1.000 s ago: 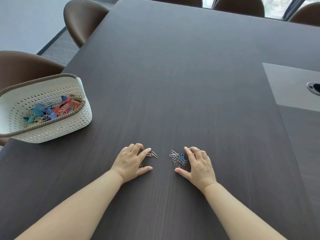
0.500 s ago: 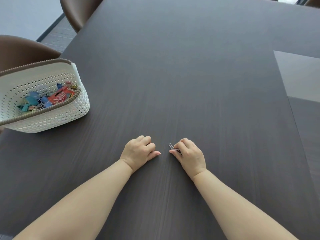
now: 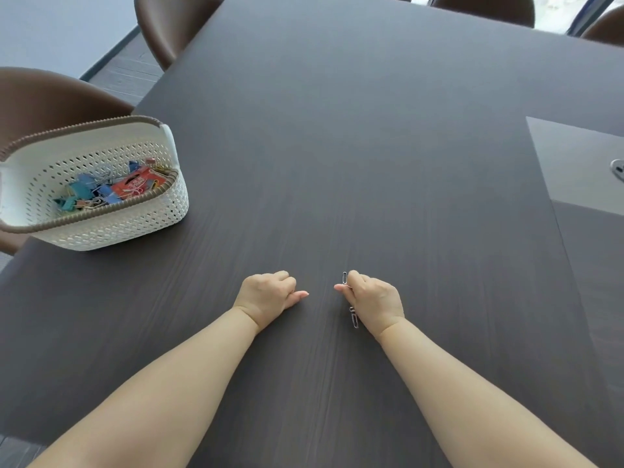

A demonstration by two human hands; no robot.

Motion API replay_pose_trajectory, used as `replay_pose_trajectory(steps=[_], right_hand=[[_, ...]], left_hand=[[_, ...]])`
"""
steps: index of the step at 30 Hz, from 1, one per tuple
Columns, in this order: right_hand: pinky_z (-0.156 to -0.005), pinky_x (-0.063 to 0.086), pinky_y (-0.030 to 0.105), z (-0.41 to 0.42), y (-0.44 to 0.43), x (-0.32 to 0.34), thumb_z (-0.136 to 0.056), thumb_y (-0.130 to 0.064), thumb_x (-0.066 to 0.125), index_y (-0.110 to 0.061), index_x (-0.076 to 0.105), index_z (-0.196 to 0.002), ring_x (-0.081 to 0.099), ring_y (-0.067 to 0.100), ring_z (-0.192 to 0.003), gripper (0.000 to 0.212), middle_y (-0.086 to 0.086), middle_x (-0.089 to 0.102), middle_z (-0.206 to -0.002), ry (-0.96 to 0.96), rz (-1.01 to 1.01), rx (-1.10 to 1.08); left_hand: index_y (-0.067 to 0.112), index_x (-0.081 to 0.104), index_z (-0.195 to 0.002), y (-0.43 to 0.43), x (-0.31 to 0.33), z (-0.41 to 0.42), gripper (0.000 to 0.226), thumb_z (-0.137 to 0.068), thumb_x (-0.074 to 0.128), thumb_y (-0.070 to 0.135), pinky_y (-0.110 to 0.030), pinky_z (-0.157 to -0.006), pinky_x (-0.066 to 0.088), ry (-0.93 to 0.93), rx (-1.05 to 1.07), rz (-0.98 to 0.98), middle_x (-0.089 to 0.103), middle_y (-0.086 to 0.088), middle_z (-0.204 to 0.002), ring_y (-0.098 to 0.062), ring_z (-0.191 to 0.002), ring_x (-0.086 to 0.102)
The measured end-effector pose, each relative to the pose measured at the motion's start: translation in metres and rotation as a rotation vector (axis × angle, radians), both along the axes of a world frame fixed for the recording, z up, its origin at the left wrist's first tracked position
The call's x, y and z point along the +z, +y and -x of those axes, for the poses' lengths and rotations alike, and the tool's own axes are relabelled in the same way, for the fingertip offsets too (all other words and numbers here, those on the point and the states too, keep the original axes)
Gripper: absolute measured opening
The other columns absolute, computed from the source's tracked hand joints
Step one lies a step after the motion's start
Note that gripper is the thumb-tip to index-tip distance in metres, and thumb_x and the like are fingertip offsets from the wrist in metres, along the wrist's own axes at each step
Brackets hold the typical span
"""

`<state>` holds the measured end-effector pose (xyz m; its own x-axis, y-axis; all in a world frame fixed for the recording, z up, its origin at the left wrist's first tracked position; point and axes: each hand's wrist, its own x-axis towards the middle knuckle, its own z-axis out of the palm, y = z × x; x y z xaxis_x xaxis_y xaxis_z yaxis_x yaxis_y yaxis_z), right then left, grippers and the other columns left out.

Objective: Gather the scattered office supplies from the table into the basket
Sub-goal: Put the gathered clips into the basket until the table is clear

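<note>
Meeting room, long table (image 3: 371, 146), brown chairs (image 3: 169, 25)

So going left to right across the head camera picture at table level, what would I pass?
White basket holding coloured clips → left hand, closed in a fist → right hand, closed on paper clips → grey panel set into the table.

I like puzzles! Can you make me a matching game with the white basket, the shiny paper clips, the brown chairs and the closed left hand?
Things:
1. white perforated plastic basket
2. silver metal paper clips
3. brown rounded chairs
4. left hand

Places or states:
A. pinched in the right hand
B. fist resting on the dark table
C. beside the table's edge
D. holds colourful binder clips

Pairs: 1-D, 2-A, 3-C, 4-B
</note>
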<state>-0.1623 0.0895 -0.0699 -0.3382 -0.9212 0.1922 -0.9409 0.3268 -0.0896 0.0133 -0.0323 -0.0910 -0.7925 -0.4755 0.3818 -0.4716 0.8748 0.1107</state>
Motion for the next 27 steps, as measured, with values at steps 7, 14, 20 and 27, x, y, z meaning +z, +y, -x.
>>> replay_pose_trajectory(steps=[7,14,20,27], right_hand=[[-0.056,0.034,0.036,-0.047,-0.068,0.067,-0.092,-0.035,0.051,-0.006,0.043,-0.076,0.042,0.031,-0.061,0.034,0.004,0.047,-0.063,-0.469,0.064,0.001],[-0.058,0.037,0.036,-0.143,-0.191,0.156,-0.093,-0.027,0.051,-0.001,0.052,-0.081,0.041,0.030,-0.062,0.029,0.012,0.055,-0.071,-0.549,0.299,0.237],[-0.058,0.041,0.028,-0.191,-0.277,0.166,-0.094,-0.018,0.050,-0.001,0.061,-0.089,0.053,0.030,-0.068,0.021,0.012,0.060,-0.089,-0.429,0.252,0.352],[-0.103,0.037,0.044,-0.194,-0.285,0.147,-0.096,-0.027,0.043,-0.022,0.063,-0.113,0.027,0.025,-0.133,0.027,0.003,0.038,-0.144,-0.303,-0.061,0.384]], left_hand=[[0.010,0.047,-0.056,-0.049,0.069,-0.044,0.063,-0.094,0.023,0.054,-0.018,-0.040,0.025,0.194,0.109,-0.155,0.047,-0.001,-0.051,-0.021,-0.040,0.044],[0.005,0.062,-0.071,-0.155,0.169,-0.146,0.022,-0.081,0.069,0.023,-0.026,-0.054,0.041,0.292,0.314,-0.141,0.061,-0.010,-0.066,-0.025,-0.057,0.055],[0.008,0.072,-0.092,-0.215,0.183,-0.193,0.020,-0.086,0.063,0.024,-0.032,-0.070,0.044,0.149,0.376,-0.267,0.065,-0.009,-0.089,-0.026,-0.083,0.060],[0.019,0.069,-0.107,-0.226,0.161,-0.207,0.026,-0.092,0.052,0.031,-0.036,-0.104,0.028,-0.158,0.334,-0.170,0.058,0.001,-0.125,-0.021,-0.125,0.040]])
